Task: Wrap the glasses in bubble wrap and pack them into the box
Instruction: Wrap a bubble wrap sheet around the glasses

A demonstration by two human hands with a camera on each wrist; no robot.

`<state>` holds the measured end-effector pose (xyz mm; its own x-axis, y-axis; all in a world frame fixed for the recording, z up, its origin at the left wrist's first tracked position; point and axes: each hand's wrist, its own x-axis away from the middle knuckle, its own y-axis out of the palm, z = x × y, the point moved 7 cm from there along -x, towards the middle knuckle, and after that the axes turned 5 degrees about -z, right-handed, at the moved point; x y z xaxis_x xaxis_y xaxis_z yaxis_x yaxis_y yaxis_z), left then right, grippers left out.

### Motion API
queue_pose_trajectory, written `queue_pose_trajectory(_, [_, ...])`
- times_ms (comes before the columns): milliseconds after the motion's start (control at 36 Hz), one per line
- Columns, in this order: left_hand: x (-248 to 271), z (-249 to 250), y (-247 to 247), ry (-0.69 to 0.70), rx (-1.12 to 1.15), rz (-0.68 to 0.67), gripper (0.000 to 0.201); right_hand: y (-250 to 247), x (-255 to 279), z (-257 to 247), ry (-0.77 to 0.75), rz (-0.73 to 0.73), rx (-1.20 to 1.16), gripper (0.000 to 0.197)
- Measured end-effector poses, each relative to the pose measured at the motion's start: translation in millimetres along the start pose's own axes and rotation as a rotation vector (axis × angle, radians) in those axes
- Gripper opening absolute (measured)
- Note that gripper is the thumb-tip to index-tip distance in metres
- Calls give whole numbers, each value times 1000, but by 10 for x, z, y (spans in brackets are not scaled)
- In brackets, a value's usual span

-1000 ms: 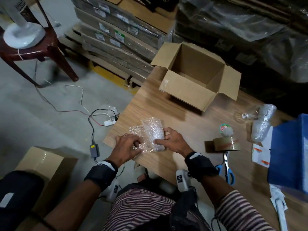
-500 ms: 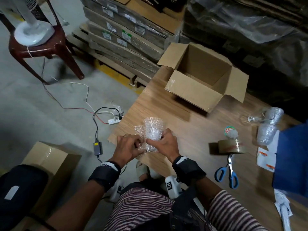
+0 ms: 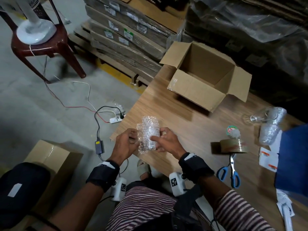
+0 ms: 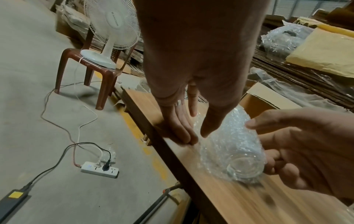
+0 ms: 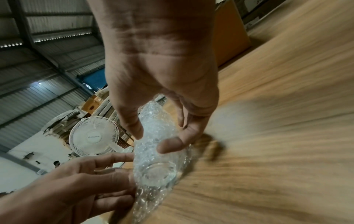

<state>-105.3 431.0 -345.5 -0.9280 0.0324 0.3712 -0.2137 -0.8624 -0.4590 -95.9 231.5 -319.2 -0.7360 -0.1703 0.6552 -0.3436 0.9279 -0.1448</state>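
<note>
Above the table edge, a bubble-wrapped glass is pinched on its loose wrap by the left hand and gripped between thumb and fingers of the right hand, its rim being hidden.

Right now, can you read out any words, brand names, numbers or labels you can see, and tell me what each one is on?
"ANCHOR": on the centre hub of the white fan.
Fan hub in the left wrist view: lettering there, too blurred to read.
Labels on the stacked flat cartons: too small to read.
Small roll with a red and green printed face: print unreadable.
Sticker on the wrapped glass: too small to read.
White cards with orange marks: unreadable.
</note>
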Motion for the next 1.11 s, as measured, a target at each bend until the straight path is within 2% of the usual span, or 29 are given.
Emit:
queue_pose_trajectory(167, [-5, -16, 76, -78, 26, -41, 70, 17, -24, -85, -19, 33, 171, 51])
queue_pose_trajectory(278, [-14, -57, 51, -127, 106, -26, 86, -12, -4, -146, -34, 87, 124, 58])
queue_pose_trajectory(361, [-6, -84, 70, -165, 227, -90, 101, 10, -29, -146, -26, 93, 93, 57])
queue_pose_trajectory(444, [15, -53, 106, -184, 319, -153, 105, 31, -96, -100, 21, 68, 30, 54])
queue_pose_trajectory(556, [45, -16, 127, -229, 442, -180, 86, 40, -143, -47, 76, 15, -81, 61])
queue_pose_trajectory(639, [77, 2, 145, -300, 532, -193, 73, 59, -191, -9, 95, -30, -111, 37])
queue_pose_trajectory(722, [109, 0, 173, -356, 570, -205, 60, 69, -224, 37, 112, -41, -116, 40])
queue_pose_trajectory(806, [110, 19, 190, -362, 535, -229, 29, 36, -240, 53, 72, 21, -52, 43])
queue_pose_trajectory(833, [102, 14, 198, -363, 536, -236, 24, 26, -242, 53, 56, 44, -38, 48])
queue_pose_trajectory(917, [136, 83, 205, -389, 592, -262, 24, -2, -226, 34, 10, 91, -20, 56])
queue_pose_trajectory(1000, [136, 153, 243, -395, 650, -304, 55, -39, -185, -22, -48, 117, -3, 47])
queue_pose_trajectory(1028, [136, 188, 263, -405, 678, -316, 57, -48, -178, -39, -70, 121, 0, 42])
queue_pose_trajectory(1111, [147, 382, 302, -399, 768, -323, 36, -85, -161, -62, -95, 144, 3, 39])
